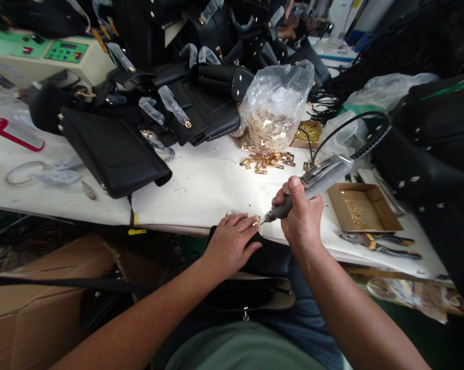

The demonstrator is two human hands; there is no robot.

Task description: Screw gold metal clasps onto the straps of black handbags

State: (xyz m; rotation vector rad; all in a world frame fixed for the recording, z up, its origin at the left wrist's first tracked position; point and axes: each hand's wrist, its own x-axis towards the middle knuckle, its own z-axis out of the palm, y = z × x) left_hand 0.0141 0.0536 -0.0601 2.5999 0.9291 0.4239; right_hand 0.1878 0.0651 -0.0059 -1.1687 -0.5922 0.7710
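My right hand (301, 216) is wrapped round a grey electric screwdriver (316, 182) with a black cable, its tip pointing left and down at a small gold metal fitting (256, 220). My left hand (232, 242) lies on a black bag (268, 262) in my lap at the table's front edge, its fingertips pressing the gold fitting in place. The tool's tip touches or nearly touches the fitting.
A loose pile of gold fittings (269, 160) lies before a clear plastic bag (275, 105) full of them. A cardboard box of small screws (360, 205) and pliers (378, 243) sit to the right. Black bags (112, 149) pile at the back left. A cardboard carton (42, 298) stands below.
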